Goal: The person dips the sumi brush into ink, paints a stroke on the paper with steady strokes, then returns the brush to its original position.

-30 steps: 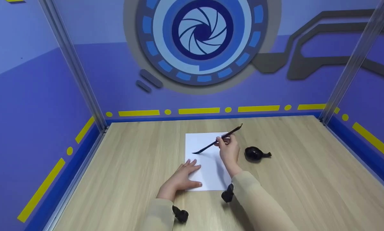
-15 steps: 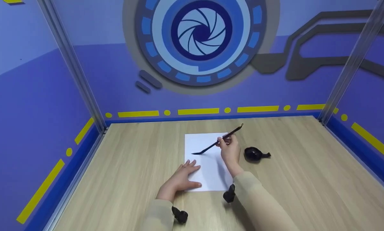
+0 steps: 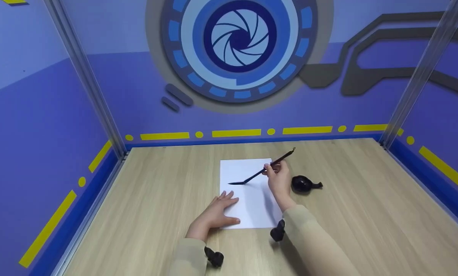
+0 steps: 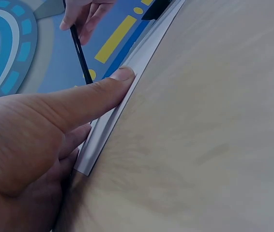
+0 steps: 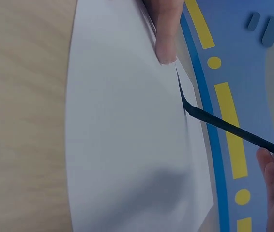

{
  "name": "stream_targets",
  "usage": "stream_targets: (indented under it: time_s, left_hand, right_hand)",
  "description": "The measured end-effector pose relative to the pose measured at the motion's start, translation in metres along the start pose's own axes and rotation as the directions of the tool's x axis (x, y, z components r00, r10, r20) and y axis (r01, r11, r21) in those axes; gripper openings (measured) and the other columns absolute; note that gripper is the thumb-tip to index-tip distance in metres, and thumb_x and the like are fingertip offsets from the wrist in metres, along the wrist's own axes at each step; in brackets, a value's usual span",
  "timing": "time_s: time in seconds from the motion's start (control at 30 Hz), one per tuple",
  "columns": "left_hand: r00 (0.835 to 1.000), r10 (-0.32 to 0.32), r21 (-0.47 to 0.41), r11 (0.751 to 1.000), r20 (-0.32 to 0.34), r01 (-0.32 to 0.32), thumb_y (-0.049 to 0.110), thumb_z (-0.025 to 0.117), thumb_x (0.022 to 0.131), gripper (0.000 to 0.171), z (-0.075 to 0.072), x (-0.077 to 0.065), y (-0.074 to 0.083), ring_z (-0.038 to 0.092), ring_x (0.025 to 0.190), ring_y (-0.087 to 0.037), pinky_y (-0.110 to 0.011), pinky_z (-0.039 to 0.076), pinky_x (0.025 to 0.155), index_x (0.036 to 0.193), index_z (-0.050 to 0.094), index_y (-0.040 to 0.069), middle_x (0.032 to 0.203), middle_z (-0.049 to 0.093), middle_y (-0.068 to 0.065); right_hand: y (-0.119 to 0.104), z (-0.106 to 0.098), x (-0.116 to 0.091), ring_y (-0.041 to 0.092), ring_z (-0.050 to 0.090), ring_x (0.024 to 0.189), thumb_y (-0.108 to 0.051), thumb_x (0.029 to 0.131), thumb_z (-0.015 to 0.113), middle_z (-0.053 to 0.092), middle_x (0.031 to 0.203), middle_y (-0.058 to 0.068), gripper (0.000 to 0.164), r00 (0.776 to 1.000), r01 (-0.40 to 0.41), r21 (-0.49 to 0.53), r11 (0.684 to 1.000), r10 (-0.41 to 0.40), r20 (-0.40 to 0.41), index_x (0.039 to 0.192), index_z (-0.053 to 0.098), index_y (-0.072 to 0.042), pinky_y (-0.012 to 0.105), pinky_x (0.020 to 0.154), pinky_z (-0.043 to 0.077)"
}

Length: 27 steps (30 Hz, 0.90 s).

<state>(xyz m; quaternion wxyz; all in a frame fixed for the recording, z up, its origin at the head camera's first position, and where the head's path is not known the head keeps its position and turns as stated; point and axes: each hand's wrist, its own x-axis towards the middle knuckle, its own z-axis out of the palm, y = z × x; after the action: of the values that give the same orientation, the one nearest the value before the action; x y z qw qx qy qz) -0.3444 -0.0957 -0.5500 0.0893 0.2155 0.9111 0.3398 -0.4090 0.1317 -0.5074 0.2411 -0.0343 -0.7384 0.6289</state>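
My right hand (image 3: pixel 279 184) pinches a dark calligraphy brush (image 3: pixel 256 175), its handle slanting up to the right. The black tip meets a white sheet of paper (image 3: pixel 252 211) at the right end of a short black stroke (image 3: pixel 235 183). With fingers spread, my left hand (image 3: pixel 214 212) rests on the sheet's lower left part. In the left wrist view its thumb (image 4: pixel 103 94) lies across the paper's near edge. The right wrist view shows the brush (image 5: pixel 238 131) bending at its tip, near a left fingertip (image 5: pixel 166 53).
A glossy black gourd-shaped vessel (image 3: pixel 301 184) sits on the wooden table (image 3: pixel 156 199), right of my right hand. Blue-purple panels (image 3: pixel 118 88) with yellow marks enclose the back and sides. Dark knobbed devices (image 3: pixel 214 257) are strapped at both wrists.
My right hand and the brush have shifted to the right, and the black stroke has grown longer that way. The left hand stays in place on the paper.
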Motion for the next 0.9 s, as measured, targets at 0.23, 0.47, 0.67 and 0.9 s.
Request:
stream_targets:
  time_s: [0.23,0.47,0.67,0.9]
  left_hand:
    - [1.0,0.001,-0.008,1.0,-0.005,-0.001,0.03,0.083,0.086,0.075,0.0,-0.001,0.0,0.019,0.16,-0.036,-0.054,0.011,0.133,0.151,0.052,0.007,0.168,0.033,-0.013]
    - [1.0,-0.008,-0.008,1.0,-0.007,0.008,0.03,0.083,0.086,0.076,0.0,0.0,0.001,0.018,0.161,-0.035,-0.054,0.011,0.133,0.151,0.052,0.008,0.169,0.032,-0.012]
    - [1.0,-0.01,-0.004,1.0,-0.001,0.01,0.031,0.082,0.087,0.075,-0.001,-0.001,0.002,0.018,0.161,-0.035,-0.055,0.011,0.133,0.151,0.051,0.008,0.169,0.032,-0.012]
    - [1.0,-0.02,-0.014,1.0,0.005,0.02,0.031,0.081,0.088,0.075,-0.001,-0.002,0.002,0.016,0.161,-0.034,-0.054,0.01,0.134,0.152,0.05,0.01,0.17,0.031,-0.011]
  right_hand:
    - [0.001,-0.008,0.002,0.037,0.078,0.08,-0.004,0.097,0.068,0.073,0.097,0.03,0.016,1.0,-0.002,-0.054,0.999,0.002,-0.008,0.105,0.057,0.006,0.04,0.074,0.067]
    - [0.0,-0.015,0.004,0.037,0.079,0.081,-0.007,0.098,0.068,0.074,0.099,0.029,0.017,1.0,-0.006,-0.088,0.996,0.005,-0.015,0.105,0.057,0.004,0.026,0.068,0.065]
    - [0.0,-0.02,0.008,0.034,0.079,0.082,-0.009,0.097,0.069,0.075,0.102,0.028,0.019,0.999,-0.044,-0.123,0.991,0.041,-0.023,0.107,0.057,0.002,0.024,0.07,0.064]
    - [0.001,-0.028,0.014,0.027,0.078,0.082,-0.009,0.097,0.07,0.073,0.102,0.027,0.021,0.997,-0.074,-0.096,0.993,0.072,-0.027,0.108,0.059,0.004,0.024,0.071,0.064]
